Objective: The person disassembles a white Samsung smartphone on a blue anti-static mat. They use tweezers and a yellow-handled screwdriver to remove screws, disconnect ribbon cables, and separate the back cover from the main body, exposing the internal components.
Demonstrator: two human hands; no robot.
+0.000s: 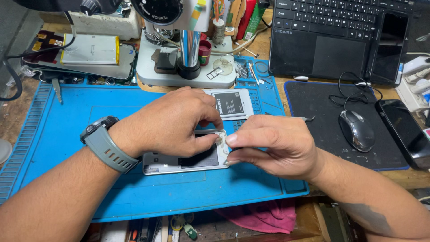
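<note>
Covering most of the wooden workbench (18, 112) is a blue silicone repair mat (67, 130), ridged along its left edge, and at its centre lies an opened smartphone (179, 162) with its back cover off, silver frame showing. The left hand (168, 121), with a grey wristwatch (107, 142) at its wrist, pinches a small pale part (221, 139) at the phone's right end between thumb and forefinger. The right hand (273, 145) is closed in a grip on metal tweezers (307, 118), whose rear end pokes out toward 2 o'clock; its thumb tip touches the same pale part. Just beyond the hands, at 12 o'clock, a grey phone battery (229, 104) rests on a white back cover (247, 99). Farther at 12 o'clock stands the white base of a microscope (183, 74), with small screws and parts scattered on the mat beside it. At 10 o'clock a disassembled tablet (89, 58) lies with its silver battery pack exposed. At 2 o'clock a black laptop (331, 36) sits with a dark phone (389, 47) lying on its palm rest. At 3 o'clock a black mouse pad (313, 103) carries a wired mouse (357, 130), and another black phone (405, 132) lies at its right edge. A pink cloth (264, 215) hangs below the mat's near edge at 6 o'clock.
</note>
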